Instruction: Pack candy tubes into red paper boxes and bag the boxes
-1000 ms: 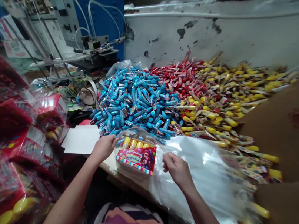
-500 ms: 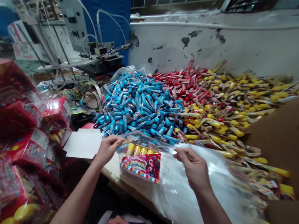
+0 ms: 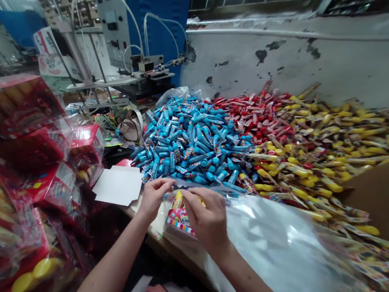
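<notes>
A table (image 3: 133, 210) by a grey wall (image 3: 296, 72) is heaped with blue candy tubes (image 3: 194, 141), red tubes (image 3: 258, 112) and yellow tubes (image 3: 326, 146). At the near table edge, the left hand (image 3: 154, 196) and right hand (image 3: 207, 215) both pinch a small clear bag (image 3: 162, 217) with a pink candy pack (image 3: 176, 218) inside. Red boxes (image 3: 35, 155) crowd close on the left. A pile of clear bags (image 3: 274, 236) lies to the right.

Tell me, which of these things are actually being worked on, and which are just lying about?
In hand:
left hand and right hand, both pinching the clear bag
pink box with yellow tubes, inside that bag

Lying about:
blue tube pile
red tube pile
yellow tube pile
white card
red boxes
spare bags
</notes>
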`<state>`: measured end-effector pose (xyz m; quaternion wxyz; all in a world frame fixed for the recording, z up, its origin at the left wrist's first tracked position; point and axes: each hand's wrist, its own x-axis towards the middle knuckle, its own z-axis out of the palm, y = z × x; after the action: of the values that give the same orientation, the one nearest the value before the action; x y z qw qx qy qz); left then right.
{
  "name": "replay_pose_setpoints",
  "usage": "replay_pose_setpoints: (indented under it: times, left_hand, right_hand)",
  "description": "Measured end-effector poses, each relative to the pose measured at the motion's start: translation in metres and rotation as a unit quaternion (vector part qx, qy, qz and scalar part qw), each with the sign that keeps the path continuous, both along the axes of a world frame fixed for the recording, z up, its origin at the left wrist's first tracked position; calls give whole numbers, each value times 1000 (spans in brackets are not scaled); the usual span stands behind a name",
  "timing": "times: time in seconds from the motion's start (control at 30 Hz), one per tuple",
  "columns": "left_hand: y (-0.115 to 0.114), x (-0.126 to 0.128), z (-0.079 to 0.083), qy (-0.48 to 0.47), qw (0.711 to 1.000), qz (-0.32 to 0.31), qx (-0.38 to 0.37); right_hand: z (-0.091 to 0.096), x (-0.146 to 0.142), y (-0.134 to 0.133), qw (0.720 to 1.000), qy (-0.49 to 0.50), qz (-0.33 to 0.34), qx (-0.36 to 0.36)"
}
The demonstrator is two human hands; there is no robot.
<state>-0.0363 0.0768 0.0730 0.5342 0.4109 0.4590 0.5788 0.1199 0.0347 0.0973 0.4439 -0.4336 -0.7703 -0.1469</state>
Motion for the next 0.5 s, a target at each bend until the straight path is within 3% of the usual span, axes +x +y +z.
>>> replay_pose_setpoints:
  times: [0.1, 0.23, 0.37, 0.5]
  left_hand:
    - [-4, 1, 8, 19, 999, -36, 20]
    - [-7, -2, 10, 122, 987, -65, 83]
    - [-8, -2, 9, 243, 957, -54, 146]
    - [-9, 1, 11, 285, 945, -48, 153]
  right_hand:
    - [-4, -18, 16, 999, -50, -9, -11]
    - [-7, -13, 33, 995, -103, -16, 0]
    - [-2, -7, 34, 987, -156, -11, 21]
    - [0, -15, 31, 983, -183, -20, -12]
